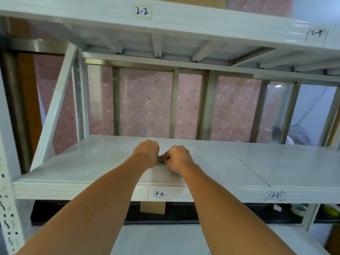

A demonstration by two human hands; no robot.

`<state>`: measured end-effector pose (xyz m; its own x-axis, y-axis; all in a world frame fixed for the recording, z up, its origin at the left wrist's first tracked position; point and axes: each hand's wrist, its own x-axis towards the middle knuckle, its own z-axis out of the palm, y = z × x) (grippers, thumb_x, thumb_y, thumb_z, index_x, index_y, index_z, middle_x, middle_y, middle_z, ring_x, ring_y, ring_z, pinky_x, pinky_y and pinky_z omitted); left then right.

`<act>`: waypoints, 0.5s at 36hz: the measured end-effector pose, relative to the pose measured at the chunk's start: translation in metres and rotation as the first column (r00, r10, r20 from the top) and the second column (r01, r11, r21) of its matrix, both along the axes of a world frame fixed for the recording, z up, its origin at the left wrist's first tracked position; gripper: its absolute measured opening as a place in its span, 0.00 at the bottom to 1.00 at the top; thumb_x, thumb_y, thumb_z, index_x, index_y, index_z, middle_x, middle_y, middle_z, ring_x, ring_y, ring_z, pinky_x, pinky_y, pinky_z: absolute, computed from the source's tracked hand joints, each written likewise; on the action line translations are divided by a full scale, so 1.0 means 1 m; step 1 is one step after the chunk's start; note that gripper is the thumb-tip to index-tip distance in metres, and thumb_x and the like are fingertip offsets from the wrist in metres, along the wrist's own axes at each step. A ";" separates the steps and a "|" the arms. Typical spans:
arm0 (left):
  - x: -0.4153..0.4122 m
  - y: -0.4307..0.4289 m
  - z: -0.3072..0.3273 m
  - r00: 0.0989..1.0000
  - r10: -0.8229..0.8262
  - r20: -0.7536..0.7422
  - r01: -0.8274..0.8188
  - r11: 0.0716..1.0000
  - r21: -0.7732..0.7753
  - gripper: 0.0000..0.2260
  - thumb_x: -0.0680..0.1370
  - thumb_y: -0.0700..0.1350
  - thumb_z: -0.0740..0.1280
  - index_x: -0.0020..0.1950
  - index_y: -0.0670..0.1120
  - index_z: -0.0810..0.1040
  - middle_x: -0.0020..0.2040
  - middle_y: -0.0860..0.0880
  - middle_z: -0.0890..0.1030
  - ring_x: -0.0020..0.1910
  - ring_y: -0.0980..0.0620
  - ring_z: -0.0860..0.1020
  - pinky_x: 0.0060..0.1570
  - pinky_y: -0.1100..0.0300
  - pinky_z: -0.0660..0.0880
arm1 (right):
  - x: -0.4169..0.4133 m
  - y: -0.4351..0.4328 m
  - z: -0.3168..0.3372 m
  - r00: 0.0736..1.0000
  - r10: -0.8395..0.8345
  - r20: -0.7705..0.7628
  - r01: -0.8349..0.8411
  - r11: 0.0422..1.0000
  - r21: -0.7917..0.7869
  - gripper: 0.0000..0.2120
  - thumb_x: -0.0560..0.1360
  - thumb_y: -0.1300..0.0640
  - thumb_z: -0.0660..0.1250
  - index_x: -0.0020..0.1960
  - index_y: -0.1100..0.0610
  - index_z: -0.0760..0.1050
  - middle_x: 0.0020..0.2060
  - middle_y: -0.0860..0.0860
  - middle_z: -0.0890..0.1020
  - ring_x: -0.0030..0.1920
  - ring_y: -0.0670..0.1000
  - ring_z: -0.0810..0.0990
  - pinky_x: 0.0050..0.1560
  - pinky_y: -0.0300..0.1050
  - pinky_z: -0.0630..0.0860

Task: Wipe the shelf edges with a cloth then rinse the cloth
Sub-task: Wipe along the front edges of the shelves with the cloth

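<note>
Behind the white painted metal shelving hung a pink curtain with pale dots (147,107), seen through metal-framed window panes (173,102). Both my bare forearms reached over the front edge of the smooth white middle shelf board (92,162), which carried a small handwritten label reading 3-2 (159,193) and, further right, another reading 3-3 (275,195). My left hand (146,153) and my right hand (177,158) sat close together on that board, well back from its front edge, knuckles up and fingers clenched. Between them lay the small green cloth (161,162), bunched tight and mostly hidden; each hand gripped one end of it, the right pinching it with thumb and fingers. Overhead ran the upper white shelf (202,21), labelled 2-2 (142,11). A brown card tag (152,207) hung under the middle board.
</note>
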<state>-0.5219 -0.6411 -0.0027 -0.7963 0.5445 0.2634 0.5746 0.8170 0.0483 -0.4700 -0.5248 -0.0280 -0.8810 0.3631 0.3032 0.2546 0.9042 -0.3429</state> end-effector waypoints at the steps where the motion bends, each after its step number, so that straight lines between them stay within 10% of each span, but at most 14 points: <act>1: -0.005 0.005 -0.002 1.000 0.005 -0.001 -0.005 1.000 -0.005 0.04 0.76 0.36 0.66 0.49 0.43 0.78 0.46 0.45 0.77 0.44 0.46 0.76 0.39 0.59 0.72 | -0.006 0.003 -0.001 1.000 -0.004 0.005 0.004 1.000 0.001 0.12 0.79 0.54 0.66 0.58 0.48 0.85 0.53 0.53 0.84 0.49 0.56 0.80 0.55 0.47 0.80; 6: -0.043 0.024 0.000 1.000 0.006 -0.015 -0.006 1.000 0.008 0.08 0.76 0.35 0.65 0.55 0.41 0.79 0.63 0.40 0.76 0.53 0.44 0.79 0.42 0.58 0.74 | -0.046 0.018 0.005 1.000 -0.014 -0.009 0.014 1.000 -0.012 0.11 0.78 0.53 0.67 0.58 0.48 0.85 0.54 0.52 0.84 0.50 0.56 0.81 0.57 0.48 0.80; 18: -0.143 0.051 0.006 0.999 0.030 0.024 -0.031 0.998 0.056 0.10 0.76 0.38 0.66 0.56 0.41 0.78 0.55 0.42 0.79 0.55 0.42 0.79 0.48 0.55 0.75 | -0.152 0.052 0.006 0.999 0.041 0.005 -0.041 0.999 0.008 0.13 0.79 0.54 0.66 0.60 0.46 0.84 0.55 0.53 0.83 0.51 0.57 0.81 0.57 0.44 0.78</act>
